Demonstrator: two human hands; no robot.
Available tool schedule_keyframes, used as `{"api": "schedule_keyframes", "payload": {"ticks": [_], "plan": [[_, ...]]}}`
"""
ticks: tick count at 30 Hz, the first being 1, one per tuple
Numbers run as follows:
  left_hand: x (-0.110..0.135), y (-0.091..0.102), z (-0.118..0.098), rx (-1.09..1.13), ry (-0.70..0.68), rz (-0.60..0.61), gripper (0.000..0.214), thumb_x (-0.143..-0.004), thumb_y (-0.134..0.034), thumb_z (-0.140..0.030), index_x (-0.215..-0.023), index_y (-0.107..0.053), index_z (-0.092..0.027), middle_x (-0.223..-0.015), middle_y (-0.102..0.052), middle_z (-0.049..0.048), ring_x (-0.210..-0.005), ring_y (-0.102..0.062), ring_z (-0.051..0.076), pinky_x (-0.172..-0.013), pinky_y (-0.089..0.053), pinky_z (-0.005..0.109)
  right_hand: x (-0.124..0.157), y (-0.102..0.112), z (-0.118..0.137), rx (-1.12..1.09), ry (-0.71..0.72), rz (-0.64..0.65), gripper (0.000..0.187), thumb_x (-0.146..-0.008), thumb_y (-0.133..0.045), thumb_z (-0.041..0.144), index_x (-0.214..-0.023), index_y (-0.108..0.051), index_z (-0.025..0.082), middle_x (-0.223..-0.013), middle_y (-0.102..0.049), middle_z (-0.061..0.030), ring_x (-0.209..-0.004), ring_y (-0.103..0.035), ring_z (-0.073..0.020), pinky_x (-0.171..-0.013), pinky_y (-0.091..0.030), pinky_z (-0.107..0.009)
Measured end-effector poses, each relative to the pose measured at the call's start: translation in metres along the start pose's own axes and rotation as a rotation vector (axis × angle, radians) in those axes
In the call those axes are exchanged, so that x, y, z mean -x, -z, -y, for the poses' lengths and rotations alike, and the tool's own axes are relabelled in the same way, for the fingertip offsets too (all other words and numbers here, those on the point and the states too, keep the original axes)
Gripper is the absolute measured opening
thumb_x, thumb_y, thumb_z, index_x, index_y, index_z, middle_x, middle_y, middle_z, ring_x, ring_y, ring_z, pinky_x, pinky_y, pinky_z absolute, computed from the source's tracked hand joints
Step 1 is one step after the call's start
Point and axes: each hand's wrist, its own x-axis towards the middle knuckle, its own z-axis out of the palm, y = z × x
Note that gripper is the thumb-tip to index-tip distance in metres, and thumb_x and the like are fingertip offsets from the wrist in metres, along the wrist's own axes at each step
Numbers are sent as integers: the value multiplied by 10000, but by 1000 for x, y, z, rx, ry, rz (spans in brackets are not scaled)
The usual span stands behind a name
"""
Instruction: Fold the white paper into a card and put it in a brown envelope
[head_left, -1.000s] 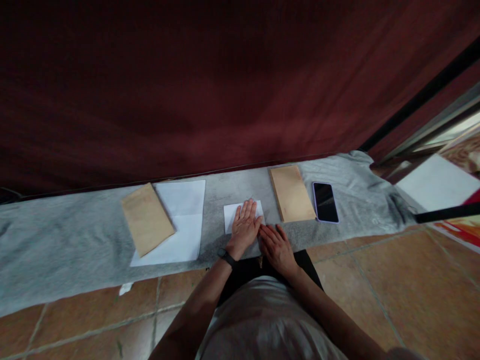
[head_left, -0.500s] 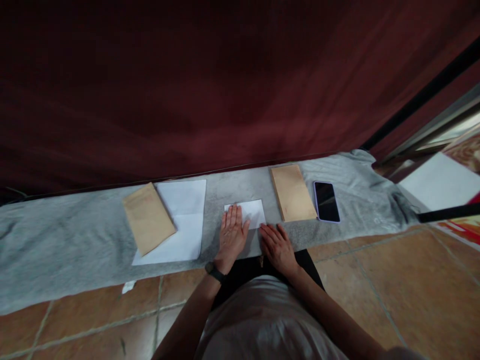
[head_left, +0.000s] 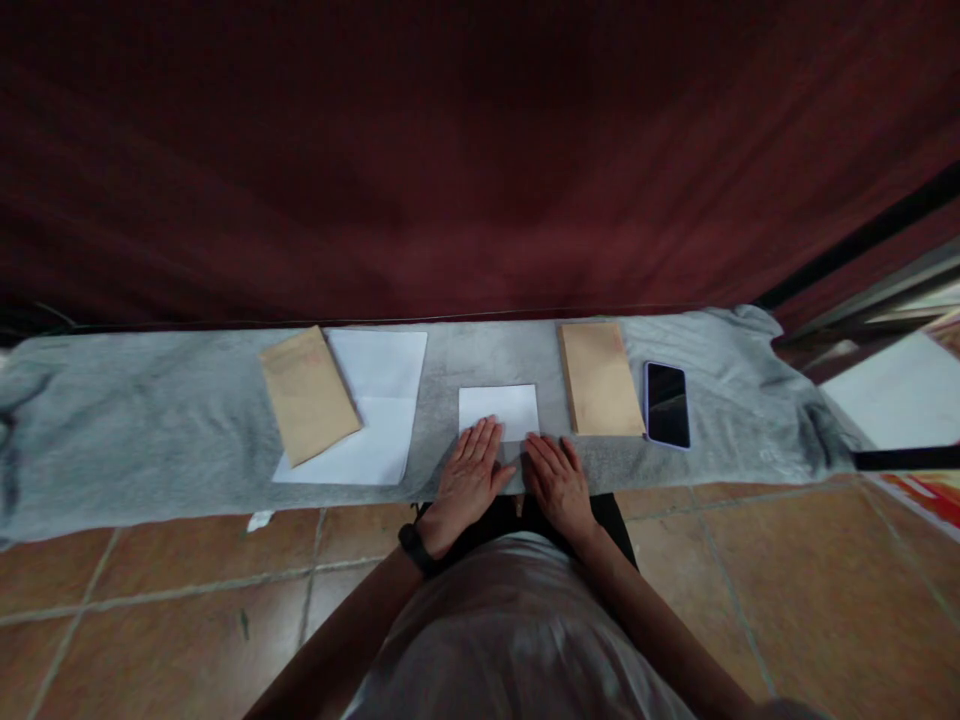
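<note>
A: In the head view, where is the paper?

B: The small white paper (head_left: pixel 499 402) lies flat on the grey cloth (head_left: pixel 180 430), straight ahead of the person, its far edge in plain sight.

A: What has just changed?

B: The left hand (head_left: pixel 466 482). A second ago it lay across the middle of the paper; then it slid to the left side, and now it rests lower, fingertips over the near left part. Most of the upper face is bare.

A: And how is that hand held?

B: Flat and open, fingers straight and close together, thumb out to the side. It grips nothing that shows.

A: The right hand (head_left: pixel 559 490)?

B: It has hardly moved. Its fingers are spread a little and loosely stretched, tips at the near right corner, seemingly touching it. It has hold of nothing visible either.

A: So what does the shift mean for the work?

B: Probably that the pressing has passed from the middle to the near edge, with the right hand steadying the corner. Whether the paper is folded in layers, one cannot tell.

A: Anything beside it?

B: A brown packet (head_left: pixel 601 380) and a phone (head_left: pixel 667 404) to the right, both untouched.
</note>
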Motion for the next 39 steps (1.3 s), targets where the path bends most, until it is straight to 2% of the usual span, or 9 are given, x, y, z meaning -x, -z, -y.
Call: {"api": "schedule_keyframes", "payload": {"ticks": [5,9,15,20,26,33,39], "plan": [[14,3,16,-19,86,-27,703,-1043,-364,-513,-1590,-294,-76,-1658,-295,156,-1563,-213,257,-1281,-217,452,0,1,-2,-42,4,-11,429,-1064,-406,252,-1478,-499,188,-1475,-588,-98,-1396,-503,-250,-1232,-294,-532],[16,5,20,-8,98,-38,678,-1053,-332,-493,-1578,-313,-65,-1646,-321,169,-1562,-218,262,-1280,-218,483,-13,2,-1,-62,41,-11,446,-1062,-395,264,-1486,-496,169,-1486,-574,-118,-1422,-477,-259,-1229,-314,-540],[-11,10,15,53,94,-47,585,-1076,-250,-393,-1568,-351,-92,-1655,-322,125,-1566,-206,223,-1289,-210,449,-60,-6,2,-27,60,57,479,-1061,-383,300,-1504,-490,156,-1553,-500,-112,-1466,-421,-266,-1247,-287,-515],[-38,4,16,72,118,-32,618,-1069,-265,-436,-1581,-327,-95,-1652,-327,130,-1564,-214,228,-1283,-223,446,-82,-21,-2,34,43,91,483,-1048,-393,270,-1513,-484,175,-1586,-455,-108,-1483,-393,-263,-1254,-242,-512],[-43,-2,29,16,200,-29,687,-1060,-286,-481,-1574,-307,-27,-1648,-301,191,-1558,-229,274,-1275,-216,470,-81,-30,-7,86,-58,22,510,-1062,-408,345,-1525,-456,137,-1600,-424,-144,-1493,-369,-299,-1230,-260,-520],[-38,-6,39,-17,285,-94,652,-1062,-273,-459,-1575,-322,-60,-1629,-346,186,-1551,-254,284,-1254,-248,512,-78,-36,-13,107,-127,-45,565,-1066,-388,358,-1564,-376,91,-1612,-383,-193,-1500,-348,-320,-1219,-261,-537],[-42,-6,29,18,308,-158,610,-1066,-273,-397,-1581,-313,-73,-1622,-363,180,-1545,-267,294,-1253,-249,542,-77,-41,-13,115,-107,-114,574,-1062,-393,359,-1582,-344,120,-1602,-407,-182,-1488,-369,-316,-1212,-269,-537]]}}
